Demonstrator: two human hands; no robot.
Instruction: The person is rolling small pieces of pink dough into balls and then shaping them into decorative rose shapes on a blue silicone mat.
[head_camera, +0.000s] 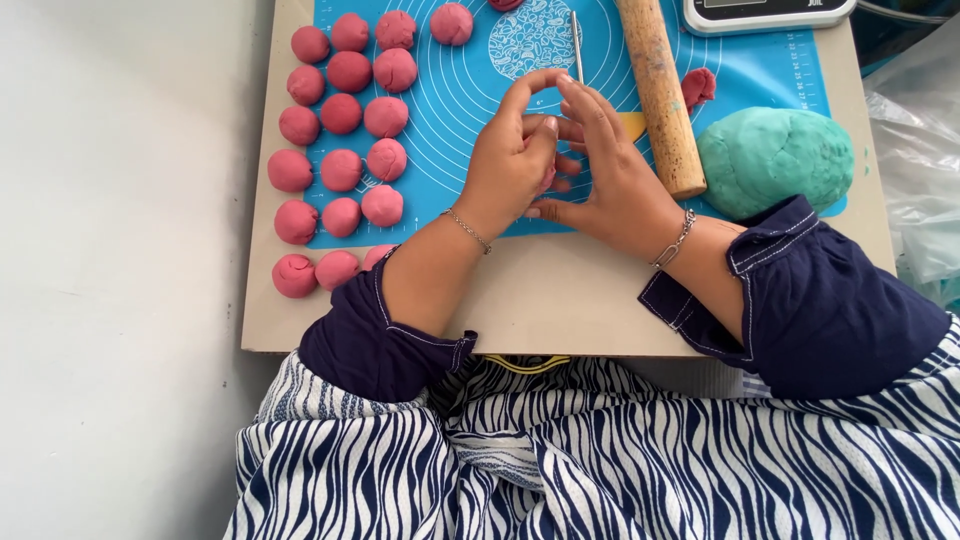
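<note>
pink dough piece, mostly hidden, lies between the two hands above the blue mat; only a sliver of pink shows between the fingers. the left hand cups it from the left, and the right hand closes over it from the right, fingertips meeting above; both grips are clamped on the piece. judged from the look of the other pieces, it is light, soft and easily dented, likely a little tacky, so it should be held with curved palms and light, even pressure rather than pinched. left of the hands, rows of finished pink balls sit on the mat and on the board. a wooden rolling pin lies just beside the right hand, and a large green dough lump rests past it. a thin metal rod lies on the mat, and a scale stands at the top edge. the board rests on a pale counter.
</note>
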